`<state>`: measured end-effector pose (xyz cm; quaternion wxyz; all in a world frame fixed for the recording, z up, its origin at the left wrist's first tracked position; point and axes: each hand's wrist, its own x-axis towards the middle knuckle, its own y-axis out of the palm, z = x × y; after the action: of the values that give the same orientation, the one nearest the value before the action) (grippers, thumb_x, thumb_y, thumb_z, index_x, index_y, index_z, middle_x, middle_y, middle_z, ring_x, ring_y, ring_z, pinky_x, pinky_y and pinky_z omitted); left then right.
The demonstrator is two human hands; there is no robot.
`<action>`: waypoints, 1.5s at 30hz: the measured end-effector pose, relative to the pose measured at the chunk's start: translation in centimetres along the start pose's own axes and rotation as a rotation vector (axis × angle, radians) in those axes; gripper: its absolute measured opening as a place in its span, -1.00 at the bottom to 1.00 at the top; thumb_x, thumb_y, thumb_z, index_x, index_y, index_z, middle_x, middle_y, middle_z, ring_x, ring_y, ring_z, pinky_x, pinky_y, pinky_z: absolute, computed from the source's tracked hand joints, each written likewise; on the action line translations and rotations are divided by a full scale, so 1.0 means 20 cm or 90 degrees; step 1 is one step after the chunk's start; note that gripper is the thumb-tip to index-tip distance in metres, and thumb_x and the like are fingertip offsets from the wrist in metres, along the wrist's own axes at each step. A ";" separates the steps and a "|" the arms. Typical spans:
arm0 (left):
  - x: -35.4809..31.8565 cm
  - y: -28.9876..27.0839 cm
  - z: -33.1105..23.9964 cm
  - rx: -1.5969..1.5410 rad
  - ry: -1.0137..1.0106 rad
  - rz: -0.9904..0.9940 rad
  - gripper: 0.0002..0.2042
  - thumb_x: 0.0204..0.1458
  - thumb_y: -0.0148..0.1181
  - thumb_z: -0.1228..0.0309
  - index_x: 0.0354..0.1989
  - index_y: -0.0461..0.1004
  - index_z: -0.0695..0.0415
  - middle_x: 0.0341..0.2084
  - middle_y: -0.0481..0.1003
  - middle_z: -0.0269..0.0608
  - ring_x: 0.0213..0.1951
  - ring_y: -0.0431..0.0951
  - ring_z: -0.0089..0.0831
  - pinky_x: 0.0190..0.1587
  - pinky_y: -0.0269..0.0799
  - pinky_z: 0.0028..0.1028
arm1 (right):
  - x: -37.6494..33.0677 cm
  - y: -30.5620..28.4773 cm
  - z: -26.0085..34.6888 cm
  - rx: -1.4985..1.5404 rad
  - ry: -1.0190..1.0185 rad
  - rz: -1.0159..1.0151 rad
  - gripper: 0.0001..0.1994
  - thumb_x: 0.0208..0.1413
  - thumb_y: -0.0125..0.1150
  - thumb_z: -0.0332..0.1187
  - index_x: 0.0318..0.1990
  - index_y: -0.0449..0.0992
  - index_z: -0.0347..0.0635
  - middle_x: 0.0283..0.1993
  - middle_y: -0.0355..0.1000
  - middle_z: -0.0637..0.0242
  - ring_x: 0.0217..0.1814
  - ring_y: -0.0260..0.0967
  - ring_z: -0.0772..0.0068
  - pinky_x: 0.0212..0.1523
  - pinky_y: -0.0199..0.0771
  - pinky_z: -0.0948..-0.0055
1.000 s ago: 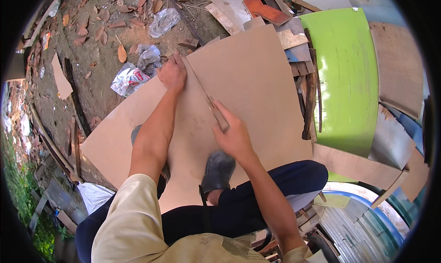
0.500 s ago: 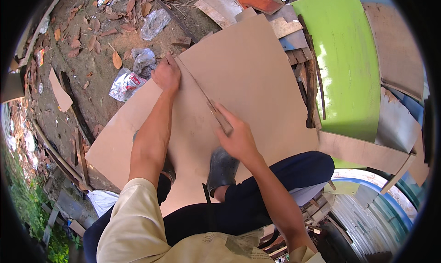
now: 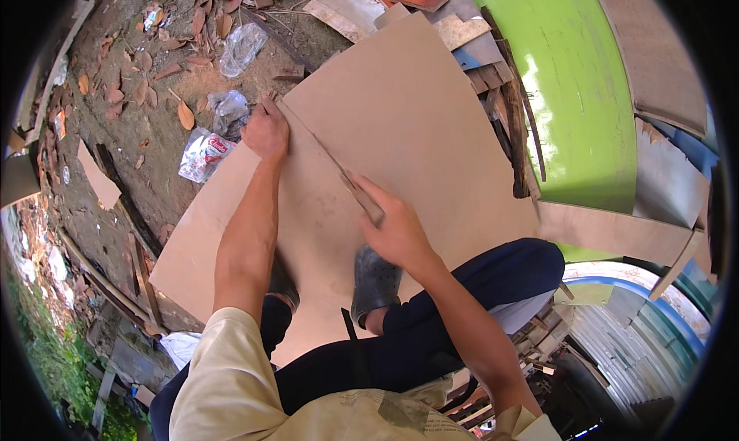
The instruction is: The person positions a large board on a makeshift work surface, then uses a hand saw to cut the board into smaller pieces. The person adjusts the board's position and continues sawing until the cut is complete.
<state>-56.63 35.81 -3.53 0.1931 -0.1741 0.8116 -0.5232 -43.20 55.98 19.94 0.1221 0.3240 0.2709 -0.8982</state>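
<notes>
A large brown hardboard sheet (image 3: 416, 118) lies on the ground under my feet. A long thin straight strip (image 3: 323, 147) lies across it, running from the far left edge toward me. My left hand (image 3: 265, 129) presses down on the strip's far end at the sheet's edge. My right hand (image 3: 396, 229) is closed on a grey tool (image 3: 363, 198) whose tip rests against the strip. My dark shoe (image 3: 373, 279) stands on the sheet just below the right hand.
Dirt ground with dry leaves and crumpled plastic wrappers (image 3: 204, 152) lies to the left. A green curved panel (image 3: 573, 95) and stacked boards and wood scraps (image 3: 462, 33) border the sheet on the right and far side. A loose plank (image 3: 100, 183) lies at left.
Both hands keep their hold on the strip and tool. The right hand has slid slightly nearer along the strip, and the view has shifted a little.
</notes>
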 end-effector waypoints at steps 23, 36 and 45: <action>0.00 -0.03 -0.05 0.001 -0.009 -0.010 -0.41 0.37 -0.25 -0.05 -0.24 0.68 0.11 -0.39 0.64 0.13 -0.23 0.65 0.09 0.13 0.32 -0.03 | -0.27 -0.09 -0.06 -0.013 -0.043 -0.032 -0.32 0.02 0.22 -0.48 0.39 0.36 0.04 -0.35 0.56 -0.05 -0.46 0.52 -0.05 -0.26 0.54 0.14; -0.02 -0.04 -0.07 -0.012 -0.002 -0.015 -0.41 0.38 -0.24 -0.05 -0.28 0.67 0.13 -0.43 0.63 0.13 -0.30 0.64 0.04 0.14 0.30 -0.12 | -0.45 -0.20 -0.09 0.018 -0.076 -0.043 -0.37 0.04 0.14 -0.55 0.35 0.41 -0.04 -0.02 0.56 -0.12 -0.19 0.62 0.00 -0.13 0.56 0.24; -0.01 -0.01 -0.02 -0.011 0.015 -0.042 -0.40 0.37 -0.24 -0.05 -0.28 0.68 0.14 -0.41 0.64 0.13 -0.25 0.63 0.07 0.06 0.32 -0.10 | -0.04 0.01 -0.15 -0.005 -0.008 -0.015 -0.41 0.06 0.20 -0.49 0.33 0.42 -0.09 -0.24 0.56 -0.10 -0.54 0.43 0.12 -0.33 0.48 0.27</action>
<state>-56.61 36.30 -3.20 0.1646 -0.1959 0.8122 -0.5243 -40.94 57.58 18.52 0.1144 0.3145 0.2772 -0.9006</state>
